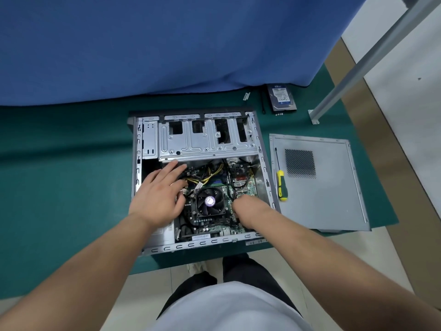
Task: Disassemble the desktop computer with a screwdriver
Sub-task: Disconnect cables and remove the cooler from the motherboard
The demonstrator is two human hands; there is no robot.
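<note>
Screwdriver (280, 178) lengthwise on side panel (334, 187), tip pointing away — left hand (158, 192) spread, right hand (248, 206) unreadable.

Single view only, head-mounted wide-angle, so no second camera and no overlap. It looks forward and steeply down from standing height over the open grey metal desktop computer case (202, 177), which sits centre frame on the dark green table mat (59, 177). Both forearms enter from the bottom corners; wearer's white shirt and dark trousers fill bottom centre. Blue cloth backdrop (167, 44) takes the upper half. Edges bow (lens distortion). Close range, arm's reach.
</note>
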